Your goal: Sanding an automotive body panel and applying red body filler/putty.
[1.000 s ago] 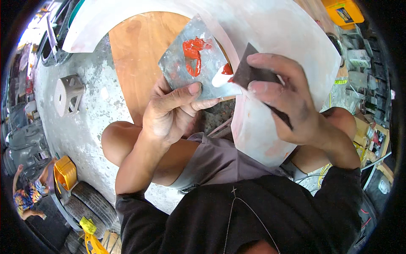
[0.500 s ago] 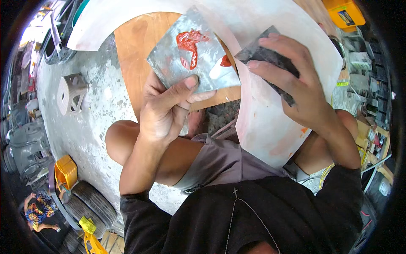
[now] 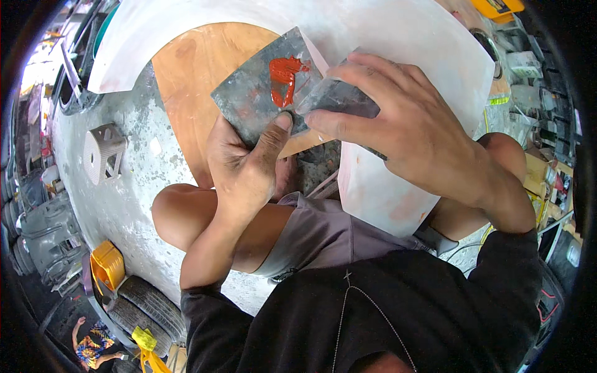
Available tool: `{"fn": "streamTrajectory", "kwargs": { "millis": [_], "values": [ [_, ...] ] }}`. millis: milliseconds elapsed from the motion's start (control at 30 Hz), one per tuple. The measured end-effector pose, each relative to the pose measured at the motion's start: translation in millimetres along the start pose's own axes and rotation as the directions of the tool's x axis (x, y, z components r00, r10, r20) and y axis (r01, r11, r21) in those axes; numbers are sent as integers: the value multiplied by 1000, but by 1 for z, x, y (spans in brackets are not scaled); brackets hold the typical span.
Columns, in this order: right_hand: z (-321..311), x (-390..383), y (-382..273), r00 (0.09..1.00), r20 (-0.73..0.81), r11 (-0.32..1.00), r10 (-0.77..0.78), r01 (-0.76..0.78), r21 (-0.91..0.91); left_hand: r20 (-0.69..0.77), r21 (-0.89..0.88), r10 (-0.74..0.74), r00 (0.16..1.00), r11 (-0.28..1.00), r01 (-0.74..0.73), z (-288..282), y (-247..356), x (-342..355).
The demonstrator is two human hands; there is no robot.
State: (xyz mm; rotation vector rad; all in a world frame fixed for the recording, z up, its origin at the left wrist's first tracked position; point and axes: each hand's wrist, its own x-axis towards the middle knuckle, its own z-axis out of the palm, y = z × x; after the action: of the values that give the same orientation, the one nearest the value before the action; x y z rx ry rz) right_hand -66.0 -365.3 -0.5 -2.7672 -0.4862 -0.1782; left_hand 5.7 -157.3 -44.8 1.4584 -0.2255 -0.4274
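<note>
My left hand (image 3: 245, 168) grips a grey metal mixing plate (image 3: 258, 93) by its lower edge, thumb pressed on top. A smear of red putty (image 3: 283, 78) lies on the plate's upper right part. My right hand (image 3: 410, 130) holds a dark grey spreader blade (image 3: 339, 99), whose edge touches the plate right beside the red putty. Both hands are raised in front of a large white curved body panel (image 3: 385, 37) that arches over my knees. My bare knee (image 3: 180, 211) shows under the left forearm.
An orange-brown wooden board (image 3: 193, 81) lies on the grey concrete floor (image 3: 118, 205) under the panel. A pale plastic stool (image 3: 102, 152) stands at left. Tyres (image 3: 146, 308) and a yellow container (image 3: 107, 264) sit lower left; cans and boxes (image 3: 528, 68) crowd the right edge.
Both hands rose and came closer to the camera. The spreader moved left from beside the plate until its edge met the plate by the red putty.
</note>
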Motion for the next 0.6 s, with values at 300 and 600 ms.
{"fn": "streamTrajectory", "kwargs": {
  "millis": [300,600],
  "values": [
    [-5,-6,0,997,72,999,-38,37,11,-69,-82,-7,998,997,1,-5,8,8],
    [-24,9,1,960,-226,941,-166,223,255,13,-538,-84,996,839,78,-11,36,16]
  ]
}}
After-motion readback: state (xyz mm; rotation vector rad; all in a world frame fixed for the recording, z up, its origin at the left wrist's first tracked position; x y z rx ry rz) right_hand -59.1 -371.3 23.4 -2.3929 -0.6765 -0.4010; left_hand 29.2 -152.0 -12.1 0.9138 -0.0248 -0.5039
